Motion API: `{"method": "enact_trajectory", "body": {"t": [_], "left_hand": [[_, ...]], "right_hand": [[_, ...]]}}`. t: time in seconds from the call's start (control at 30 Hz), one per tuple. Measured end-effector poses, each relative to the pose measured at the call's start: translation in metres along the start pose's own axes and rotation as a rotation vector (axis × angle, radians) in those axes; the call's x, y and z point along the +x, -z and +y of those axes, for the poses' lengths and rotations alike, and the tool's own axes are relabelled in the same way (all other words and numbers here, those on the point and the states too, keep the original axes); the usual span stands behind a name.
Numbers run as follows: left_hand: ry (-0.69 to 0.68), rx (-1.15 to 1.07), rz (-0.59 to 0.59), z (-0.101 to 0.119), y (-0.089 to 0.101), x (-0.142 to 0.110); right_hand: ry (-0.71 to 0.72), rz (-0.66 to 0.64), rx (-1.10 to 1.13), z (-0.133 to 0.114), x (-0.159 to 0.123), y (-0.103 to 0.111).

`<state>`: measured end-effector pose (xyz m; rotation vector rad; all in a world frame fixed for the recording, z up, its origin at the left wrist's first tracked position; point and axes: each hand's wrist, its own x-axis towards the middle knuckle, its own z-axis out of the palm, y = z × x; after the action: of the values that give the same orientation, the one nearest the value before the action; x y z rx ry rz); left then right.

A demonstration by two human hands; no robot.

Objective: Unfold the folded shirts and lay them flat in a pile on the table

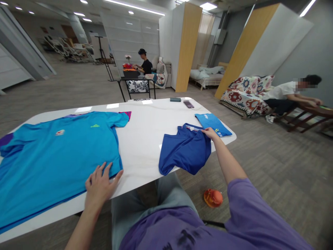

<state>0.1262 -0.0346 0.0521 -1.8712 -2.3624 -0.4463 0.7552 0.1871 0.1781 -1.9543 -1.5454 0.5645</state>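
A large turquoise T-shirt (70, 152) lies spread out over the left part of the white table (140, 146). On its lower right corner rests my left hand (101, 184), palm down with the fingers apart. Farther right, a dark blue shirt (186, 149) is bunched up, part of it hanging over the near table edge. My right hand (209, 132) pinches this shirt at its collar. Just behind that hand, a lighter blue folded shirt (212, 124) with small white and yellow prints lies flat near the table's right end.
Near the far edge are a dark case (175, 99) and a blurred dark item (188, 104). A patterned chair (137, 86) stands behind the table. An orange object (213, 198) sits on the floor by my legs. Two other people sit farther off, left and right.
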Motion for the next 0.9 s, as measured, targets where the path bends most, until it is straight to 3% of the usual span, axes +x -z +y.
{"method": "enact_trajectory", "body": {"t": [0.17, 0.27, 0.37, 0.5, 0.57, 0.63, 0.73, 0.83, 0.9], "left_hand": [[0.024, -0.111, 0.113, 0.002, 0.009, -0.008], [0.007, -0.211, 0.201, 0.008, 0.021, -0.009], [-0.156, -0.398, 0.221, 0.041, 0.045, 0.008], [-0.418, -0.730, 0.263, 0.132, 0.104, 0.062], [-0.479, -0.914, 0.242, 0.177, 0.140, 0.095], [-0.488, -1.109, 0.247, 0.208, 0.174, 0.123], [-0.469, -1.334, 0.245, 0.224, 0.222, 0.149], [-0.425, -1.462, 0.238, 0.219, 0.271, 0.154], [-0.383, -1.443, 0.262, 0.213, 0.314, 0.154]], "right_hand": [[0.269, -0.014, 0.139, -0.038, 0.000, 0.024], [0.484, -0.014, 0.188, -0.081, -0.007, 0.050], [0.772, 0.017, 0.231, -0.139, -0.023, 0.079], [1.036, 0.024, 0.369, -0.229, -0.054, 0.113], [1.113, 0.011, 0.402, -0.273, -0.068, 0.129], [1.165, 0.016, 0.400, -0.309, -0.077, 0.143], [1.208, 0.055, 0.410, -0.346, -0.082, 0.158], [1.206, 0.108, 0.440, -0.374, -0.081, 0.166], [1.196, 0.145, 0.477, -0.398, -0.081, 0.172]]}}
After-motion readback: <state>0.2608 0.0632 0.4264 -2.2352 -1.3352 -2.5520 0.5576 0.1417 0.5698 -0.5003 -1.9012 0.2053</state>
